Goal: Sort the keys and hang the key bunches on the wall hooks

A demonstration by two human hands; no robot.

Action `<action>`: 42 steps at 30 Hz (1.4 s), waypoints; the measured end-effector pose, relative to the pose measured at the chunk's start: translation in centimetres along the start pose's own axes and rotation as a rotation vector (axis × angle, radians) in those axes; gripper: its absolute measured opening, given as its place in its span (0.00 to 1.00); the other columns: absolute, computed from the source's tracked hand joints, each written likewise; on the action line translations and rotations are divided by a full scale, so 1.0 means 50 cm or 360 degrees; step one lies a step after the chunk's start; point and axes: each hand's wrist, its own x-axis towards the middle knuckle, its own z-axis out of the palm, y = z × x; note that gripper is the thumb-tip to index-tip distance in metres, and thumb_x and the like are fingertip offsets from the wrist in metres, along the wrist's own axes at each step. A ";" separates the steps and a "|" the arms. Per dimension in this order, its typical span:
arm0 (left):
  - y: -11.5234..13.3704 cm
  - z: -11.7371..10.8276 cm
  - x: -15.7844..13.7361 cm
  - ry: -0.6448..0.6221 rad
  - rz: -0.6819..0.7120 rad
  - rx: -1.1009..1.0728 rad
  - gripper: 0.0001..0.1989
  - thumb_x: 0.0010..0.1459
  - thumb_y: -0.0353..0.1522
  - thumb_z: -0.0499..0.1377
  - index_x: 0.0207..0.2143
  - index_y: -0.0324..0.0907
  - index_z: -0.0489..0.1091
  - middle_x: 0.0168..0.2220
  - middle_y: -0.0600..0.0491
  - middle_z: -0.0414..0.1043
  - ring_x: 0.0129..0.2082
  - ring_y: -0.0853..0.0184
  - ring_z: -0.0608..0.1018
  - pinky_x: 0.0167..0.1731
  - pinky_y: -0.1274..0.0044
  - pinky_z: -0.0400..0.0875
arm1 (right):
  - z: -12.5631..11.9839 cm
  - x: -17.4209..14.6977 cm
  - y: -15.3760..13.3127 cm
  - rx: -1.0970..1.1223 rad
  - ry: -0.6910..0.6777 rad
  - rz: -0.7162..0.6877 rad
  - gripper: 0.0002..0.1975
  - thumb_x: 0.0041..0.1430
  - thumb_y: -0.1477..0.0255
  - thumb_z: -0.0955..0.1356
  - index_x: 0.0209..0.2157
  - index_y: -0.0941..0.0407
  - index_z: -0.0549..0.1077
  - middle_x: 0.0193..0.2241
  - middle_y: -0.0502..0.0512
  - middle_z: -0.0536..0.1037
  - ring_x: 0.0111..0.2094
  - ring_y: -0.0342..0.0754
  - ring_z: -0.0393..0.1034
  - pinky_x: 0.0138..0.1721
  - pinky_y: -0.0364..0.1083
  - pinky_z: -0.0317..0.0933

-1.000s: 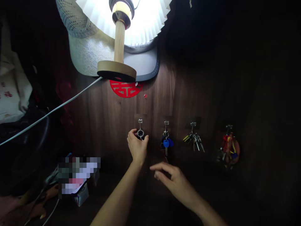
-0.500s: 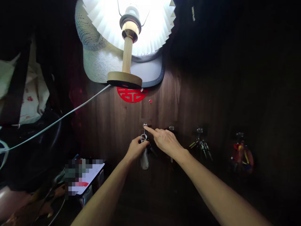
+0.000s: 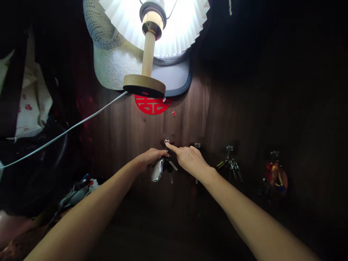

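Observation:
My left hand (image 3: 152, 156) is closed on the top of a bunch of keys (image 3: 173, 165), just below a small metal wall hook (image 3: 166, 141). A silver-edged, pale key fob (image 3: 157, 170) hangs tilted from the bunch under my fingers. The ring at the top is mostly hidden by my thumb. My right hand (image 3: 189, 158) stretches its index finger to the hook and touches it at the fingertip. Its other fingers curl loosely, with nothing seen in them.
More hooks line the dark wooden panel to the right, with another key bunch (image 3: 231, 166) and a red-and-yellow hanging ornament (image 3: 276, 177). Above are a lit pleated lamp (image 3: 148, 54), its white cable (image 3: 89, 116), caps (image 3: 114, 69) and a red cutout (image 3: 152, 106). Bags (image 3: 34, 101) hang left.
My left hand has turned and risen closer to the hook, swinging the fob out to the left and covering the ring. My right index finger stays at the hook. The view has shifted slightly.

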 end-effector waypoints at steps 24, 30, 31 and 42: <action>-0.244 0.052 -0.082 0.0089 0.0121 0.0871 0.12 0.42 0.35 0.62 0.33 0.46 0.74 0.34 0.54 0.78 0.39 0.60 0.78 0.38 0.76 0.68 | -0.012 -0.145 0.103 0.0521 0.0507 0.0457 0.18 0.61 0.76 0.59 0.49 0.50 0.70 0.38 0.49 0.78 0.38 0.46 0.73 0.39 0.43 0.62; -0.083 0.215 -0.005 0.0386 0.0632 0.0223 0.26 0.51 0.40 0.60 0.52 0.41 0.62 0.51 0.47 0.71 0.50 0.64 0.72 0.49 0.77 0.63 | 0.000 -0.153 0.143 0.0329 0.0302 0.0435 0.18 0.62 0.77 0.59 0.49 0.52 0.70 0.42 0.53 0.75 0.45 0.47 0.68 0.44 0.44 0.59; -0.070 0.246 0.005 0.0435 0.0620 0.0180 0.27 0.51 0.40 0.60 0.52 0.40 0.60 0.50 0.45 0.71 0.49 0.63 0.73 0.48 0.76 0.64 | 0.000 -0.151 0.144 0.0289 0.0264 0.0400 0.20 0.61 0.78 0.59 0.52 0.51 0.68 0.43 0.54 0.74 0.45 0.48 0.67 0.45 0.45 0.58; -0.060 0.339 0.044 0.0580 0.0416 -0.0128 0.07 0.52 0.34 0.57 0.33 0.40 0.69 0.30 0.54 0.74 0.33 0.66 0.75 0.33 0.79 0.67 | -0.006 -0.137 0.161 0.0171 0.0105 0.0277 0.26 0.61 0.81 0.57 0.58 0.46 0.61 0.45 0.54 0.73 0.46 0.50 0.63 0.46 0.48 0.52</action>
